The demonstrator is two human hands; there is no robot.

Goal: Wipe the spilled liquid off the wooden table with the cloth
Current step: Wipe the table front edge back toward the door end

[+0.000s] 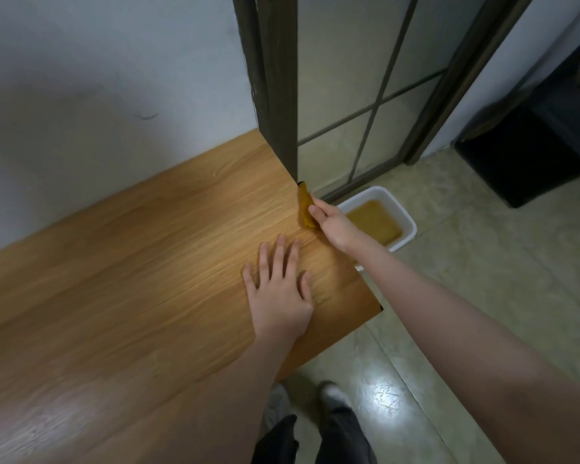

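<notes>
Head view: we lean over the wooden desk [131, 249], our left hand [280, 289] flat and spread to steady us. A white tub [406, 226] waits below for runoff. Our right hand [330, 221] pinches the yellow cloth [303, 209] against the desk's far edge.

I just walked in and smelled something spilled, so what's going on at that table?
A person is wiping the wooden table. Their right hand grips a yellow cloth at the table's far edge, above a white tub of brownish liquid on the floor. The left hand rests flat on the tabletop.
</notes>
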